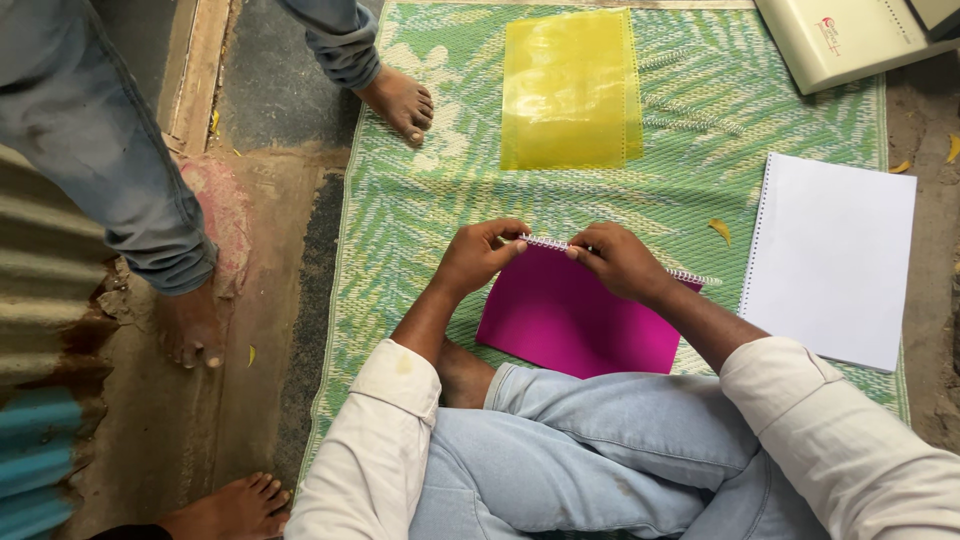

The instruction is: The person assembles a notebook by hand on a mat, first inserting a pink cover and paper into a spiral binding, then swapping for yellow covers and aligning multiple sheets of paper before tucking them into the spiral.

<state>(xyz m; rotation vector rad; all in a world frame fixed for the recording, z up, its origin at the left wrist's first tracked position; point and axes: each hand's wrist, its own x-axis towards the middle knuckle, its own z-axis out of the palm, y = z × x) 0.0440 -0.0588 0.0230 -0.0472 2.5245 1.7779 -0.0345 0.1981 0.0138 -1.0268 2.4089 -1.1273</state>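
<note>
The left hand point(478, 256) and right hand point(618, 262) are pinching the spiral wire point(545, 242) along the pink notebook's point(580, 318) top edge, bracing it on the mat point(420, 200).

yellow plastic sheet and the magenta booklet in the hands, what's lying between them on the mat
Nothing: in the head view only bare green woven mat separates the yellow plastic sheet from the magenta booklet; the spare binding coils lie off to the right.

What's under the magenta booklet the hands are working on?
The magenta booklet lies on the green woven mat, its near edge over the person's jeans. Whatever lies directly beneath the cover is hidden.
</note>
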